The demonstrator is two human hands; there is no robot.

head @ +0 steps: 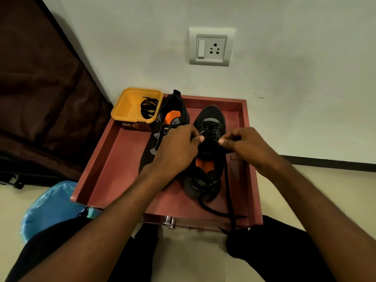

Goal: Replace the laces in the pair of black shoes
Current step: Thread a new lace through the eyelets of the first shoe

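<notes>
Two black shoes with orange insoles lie in a reddish drawer-like tray (114, 159). The right shoe (209, 119) points away from me and has a black lace through its upper eyelets. My left hand (175, 149) pinches the shoe's left eyelet edge or the lace there. My right hand (246, 147) pinches the lace at the right side. The lace's loose ends (227, 192) trail down past the heel and over the tray's front edge. The left shoe (162, 127) lies tilted on its side, partly behind my left hand, with no lace visible.
A yellow tub (124, 110) at the tray's back left corner holds a coiled black lace (148, 108). A white wall with a socket plate (211, 47) stands behind. A blue plastic bag (46, 208) and dark fabric lie to the left. My knees sit below the tray.
</notes>
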